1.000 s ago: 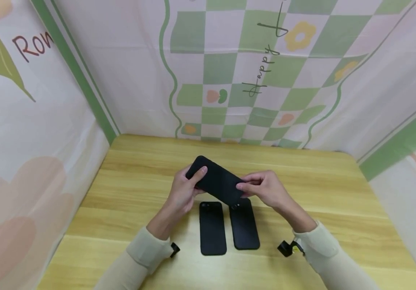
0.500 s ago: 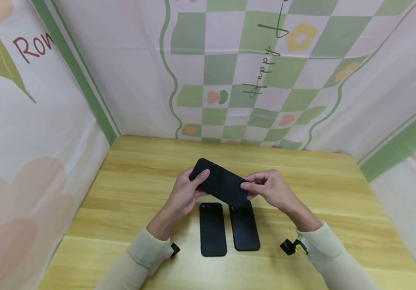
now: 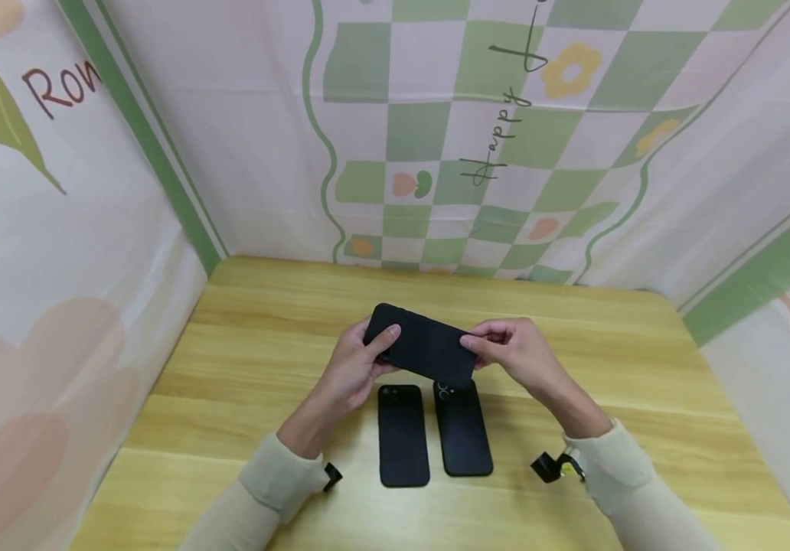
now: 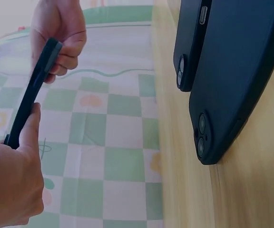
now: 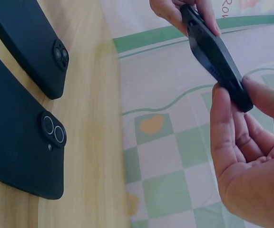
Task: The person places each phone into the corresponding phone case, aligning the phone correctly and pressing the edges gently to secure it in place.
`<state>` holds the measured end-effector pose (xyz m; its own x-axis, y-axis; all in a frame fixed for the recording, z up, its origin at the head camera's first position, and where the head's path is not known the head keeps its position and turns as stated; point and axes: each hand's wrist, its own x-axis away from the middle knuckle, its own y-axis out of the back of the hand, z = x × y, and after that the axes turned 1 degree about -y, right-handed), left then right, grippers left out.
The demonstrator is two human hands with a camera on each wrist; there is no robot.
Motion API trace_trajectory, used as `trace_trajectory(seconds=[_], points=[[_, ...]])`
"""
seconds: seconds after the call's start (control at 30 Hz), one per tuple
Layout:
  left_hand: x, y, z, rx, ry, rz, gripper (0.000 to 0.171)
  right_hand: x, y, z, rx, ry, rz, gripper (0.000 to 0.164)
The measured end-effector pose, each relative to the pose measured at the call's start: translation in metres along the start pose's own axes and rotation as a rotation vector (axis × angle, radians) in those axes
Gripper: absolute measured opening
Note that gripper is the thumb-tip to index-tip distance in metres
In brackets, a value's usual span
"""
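Observation:
A matte black phone case [image 3: 429, 348] is held up over the table between both hands, tilted with its right end lower. My left hand [image 3: 354, 363] grips its left end, thumb across the back near the camera corner. At the other end my right hand [image 3: 515, 352] pinches the edge between thumb and fingers. In the right wrist view one long edge of the case [image 5: 218, 59] bows outward; whether a phone sits inside I cannot tell. Below lie two black cased phones, back up: the left phone [image 3: 403, 440] and the right phone [image 3: 465, 436], whose camera lenses show.
The phones lie on a wooden table [image 3: 230, 428], side by side with a narrow gap. A patterned curtain [image 3: 429, 138] hangs behind the table and along its sides. Each sleeve carries a small black wrist camera; the right camera [image 3: 546, 467] hangs above the tabletop.
The phone case has shifted slightly right and levelled a little, its right end rising. My right hand has moved a little right with it. The two phones on the table stay in place.

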<state>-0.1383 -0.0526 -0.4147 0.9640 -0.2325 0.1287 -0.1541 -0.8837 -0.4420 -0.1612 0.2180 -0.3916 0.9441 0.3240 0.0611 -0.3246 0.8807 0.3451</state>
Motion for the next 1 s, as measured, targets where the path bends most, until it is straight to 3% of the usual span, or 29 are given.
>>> trace_trajectory(seconds=[0.43,1.0], points=[[0.0,-0.001,-0.003,0.12,-0.072,-0.049,0.04,0.0,-0.015,-0.006,-0.154,-0.067,0.048,0.031],[-0.002,-0.001,0.0,0.128,-0.088,-0.065,0.038,0.006,-0.03,-0.011,-0.341,-0.099,0.111,0.019]])
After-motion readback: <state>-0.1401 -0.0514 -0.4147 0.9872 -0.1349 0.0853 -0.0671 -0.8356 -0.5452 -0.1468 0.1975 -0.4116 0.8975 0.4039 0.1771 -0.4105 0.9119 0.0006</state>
